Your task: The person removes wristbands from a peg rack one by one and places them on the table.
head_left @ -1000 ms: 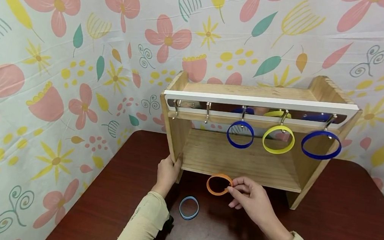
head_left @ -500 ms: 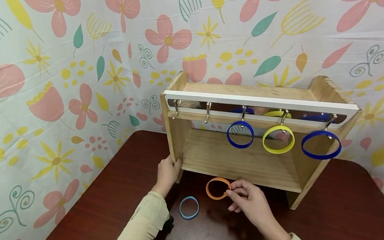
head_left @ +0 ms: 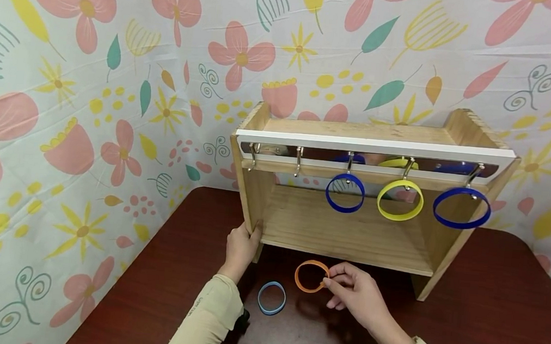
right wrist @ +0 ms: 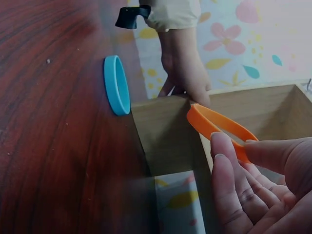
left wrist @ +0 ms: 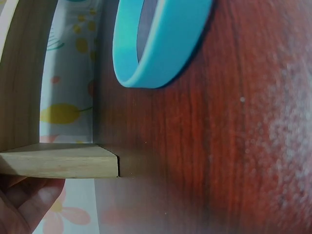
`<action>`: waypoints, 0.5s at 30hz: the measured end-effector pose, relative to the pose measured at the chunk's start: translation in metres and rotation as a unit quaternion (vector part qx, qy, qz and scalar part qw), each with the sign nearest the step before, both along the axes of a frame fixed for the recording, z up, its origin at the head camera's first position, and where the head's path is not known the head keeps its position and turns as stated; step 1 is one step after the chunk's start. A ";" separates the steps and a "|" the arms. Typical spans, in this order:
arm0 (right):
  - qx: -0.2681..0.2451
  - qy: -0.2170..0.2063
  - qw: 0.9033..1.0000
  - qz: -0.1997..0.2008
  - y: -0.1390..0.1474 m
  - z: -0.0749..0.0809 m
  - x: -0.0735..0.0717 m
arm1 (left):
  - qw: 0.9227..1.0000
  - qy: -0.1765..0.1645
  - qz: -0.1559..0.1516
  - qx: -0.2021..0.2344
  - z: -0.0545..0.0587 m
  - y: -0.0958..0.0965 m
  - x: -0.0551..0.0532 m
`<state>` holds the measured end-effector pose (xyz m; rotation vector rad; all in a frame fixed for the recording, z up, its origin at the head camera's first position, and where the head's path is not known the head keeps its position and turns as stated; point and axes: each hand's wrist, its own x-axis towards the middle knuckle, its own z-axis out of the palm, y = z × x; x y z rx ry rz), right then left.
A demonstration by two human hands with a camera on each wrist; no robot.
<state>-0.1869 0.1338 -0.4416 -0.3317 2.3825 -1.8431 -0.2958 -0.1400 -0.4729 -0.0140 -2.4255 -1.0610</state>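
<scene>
The right hand (head_left: 355, 294) pinches an orange band (right wrist: 201, 122) between thumb and fingertips, its other fingers loosely bent. The band is held above the table (head_left: 502, 279), off the fingers at about ten o'clock in the head view. Compared with a second ago, hand and band have come slightly lower, towards the wearer, away from the shelf's front edge. The band is a thin, smooth, matte loop, rubbery in look.

At eight o'clock from it, a light blue band (left wrist: 178, 44) of similar make rests on the table, unmoved. Between nine and ten o'clock, the left hand (head_left: 241, 248) keeps its grip on the lower left side of a wooden shelf (head_left: 344, 227), thumb inside the panel, fingers round behind.

The shelf, pale wood with visible grain, stands at one o'clock from the orange band. Across its upper front runs a white rail (head_left: 375, 146) with shiny metal hooks (head_left: 298, 161). The three rightmost carry, left to right, a blue ring (head_left: 343, 210), a yellow ring (head_left: 398, 218) and a darker blue ring (head_left: 460, 226), all as before. The table is glossy, dark reddish-brown; behind hangs a creased floral sheet (head_left: 139, 100).
</scene>
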 end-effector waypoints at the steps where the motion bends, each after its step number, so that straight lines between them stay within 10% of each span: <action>1: 0.003 0.002 1.000 0.002 0.000 -0.001 0.000 | 1.000 0.003 0.002 -0.002 0.000 0.000 0.000; 15: 0.007 -0.017 1.000 0.018 -0.007 -0.020 0.001 | 1.000 0.015 0.004 -0.002 -0.001 0.000 -0.001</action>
